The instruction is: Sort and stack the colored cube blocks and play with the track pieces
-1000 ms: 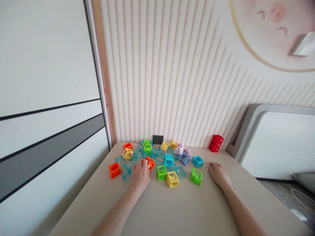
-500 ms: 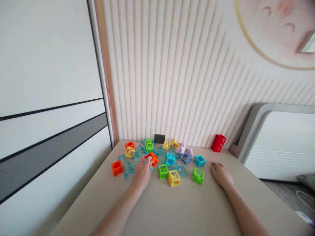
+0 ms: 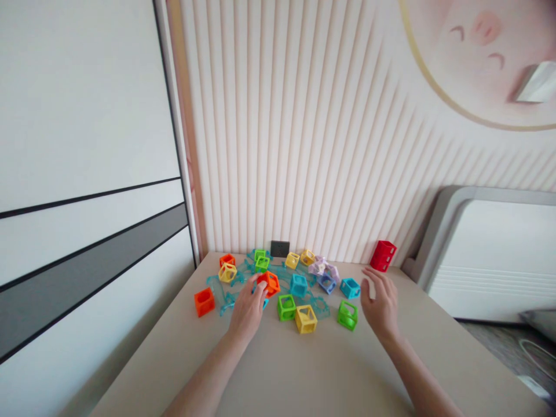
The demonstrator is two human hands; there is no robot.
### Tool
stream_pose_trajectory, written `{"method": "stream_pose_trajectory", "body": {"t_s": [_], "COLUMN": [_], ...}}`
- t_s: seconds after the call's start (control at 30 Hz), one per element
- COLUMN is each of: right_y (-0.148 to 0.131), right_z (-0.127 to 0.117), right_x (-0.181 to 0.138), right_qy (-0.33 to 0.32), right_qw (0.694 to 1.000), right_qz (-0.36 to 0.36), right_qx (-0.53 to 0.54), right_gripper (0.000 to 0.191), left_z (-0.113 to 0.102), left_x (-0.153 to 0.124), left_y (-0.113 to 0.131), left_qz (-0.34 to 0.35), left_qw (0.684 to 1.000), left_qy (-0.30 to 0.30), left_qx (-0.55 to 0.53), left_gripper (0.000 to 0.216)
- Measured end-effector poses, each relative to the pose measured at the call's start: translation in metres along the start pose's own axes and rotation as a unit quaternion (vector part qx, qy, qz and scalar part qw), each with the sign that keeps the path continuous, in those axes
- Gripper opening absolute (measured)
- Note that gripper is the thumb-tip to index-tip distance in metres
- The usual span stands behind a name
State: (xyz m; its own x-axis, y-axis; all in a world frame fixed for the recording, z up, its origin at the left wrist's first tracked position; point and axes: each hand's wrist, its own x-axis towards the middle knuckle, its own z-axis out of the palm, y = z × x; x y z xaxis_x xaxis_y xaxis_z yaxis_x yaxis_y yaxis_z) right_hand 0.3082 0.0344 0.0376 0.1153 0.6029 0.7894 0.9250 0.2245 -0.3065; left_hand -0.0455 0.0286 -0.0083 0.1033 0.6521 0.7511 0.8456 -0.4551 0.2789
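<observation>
My left hand [image 3: 248, 301] is closed on an orange cube block [image 3: 271, 283], thumb and fingers on its left side. A bit of blue shows just under the hand, and I cannot make out its whole shape. My right hand [image 3: 380, 301] is raised at the right with fingers apart and nothing in them. Closest to it are a blue cube block [image 3: 350, 288] and a green cube block [image 3: 347, 315]. Between the hands sit another green cube block [image 3: 286, 307], a yellow cube block [image 3: 306, 319] and a light-blue cube block [image 3: 298, 285].
Clear teal track-like pieces [image 3: 320, 307] lie among the blocks. An orange block [image 3: 204, 302] rests at the left. Pale purple pieces [image 3: 322, 267] and a red block stack [image 3: 383, 256] are near the ribbed wall [image 3: 278, 127]. A black socket plate [image 3: 280, 249] is on that wall.
My right hand has lifted off the table and moved slightly left, its fingers spreading. My left hand keeps the orange block in nearly the same place. The view has shifted a little.
</observation>
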Motion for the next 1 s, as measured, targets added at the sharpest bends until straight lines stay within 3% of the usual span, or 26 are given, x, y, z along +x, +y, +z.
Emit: {"method": "stream_pose_trajectory", "body": {"t_s": [0.07,0.17,0.23,0.33,0.5,0.7,0.83,1.0], "right_y": [-0.049,-0.121,-0.156,-0.182,-0.183,-0.172,-0.153,-0.123], "right_z": [0.001,0.005,0.009,0.017,0.029,0.030,0.035,0.046], "right_x": [-0.005,-0.011,-0.011,-0.004,0.004,0.005,-0.003,-0.021], "right_qy": [-0.053,-0.151,-0.202,-0.243,-0.253,-0.159,-0.111,-0.028], "right_qw": [0.989,0.949,0.928,0.917,0.916,0.945,0.961,0.954], "right_qz": [-0.118,-0.249,-0.287,-0.294,-0.287,-0.261,-0.172,-0.032], "right_qx": [0.076,0.122,0.121,0.115,0.120,0.117,0.185,0.297], "right_gripper": [0.033,0.047,0.058,0.058,0.043,0.029,0.026,0.025], "left_z": [0.002,0.004,0.004,0.002,0.001,0.010,0.013,0.010], "left_x": [-0.001,-0.002,-0.003,-0.003,-0.005,-0.007,-0.007,-0.008], "left_y": [-0.001,0.000,0.002,0.004,0.001,0.003,0.010,0.012], "left_qz": [-0.001,0.001,-0.002,-0.021,-0.035,-0.031,-0.009,-0.018], "left_qw": [1.000,1.000,0.999,0.997,0.995,0.997,0.997,0.994], "left_qy": [-0.007,-0.022,-0.036,-0.063,-0.084,-0.070,-0.071,-0.093], "left_qx": [-0.008,-0.022,-0.027,-0.035,-0.040,-0.006,0.025,0.059], "left_gripper": [0.022,0.024,0.025,0.028,0.030,0.045,0.054,0.051]}}
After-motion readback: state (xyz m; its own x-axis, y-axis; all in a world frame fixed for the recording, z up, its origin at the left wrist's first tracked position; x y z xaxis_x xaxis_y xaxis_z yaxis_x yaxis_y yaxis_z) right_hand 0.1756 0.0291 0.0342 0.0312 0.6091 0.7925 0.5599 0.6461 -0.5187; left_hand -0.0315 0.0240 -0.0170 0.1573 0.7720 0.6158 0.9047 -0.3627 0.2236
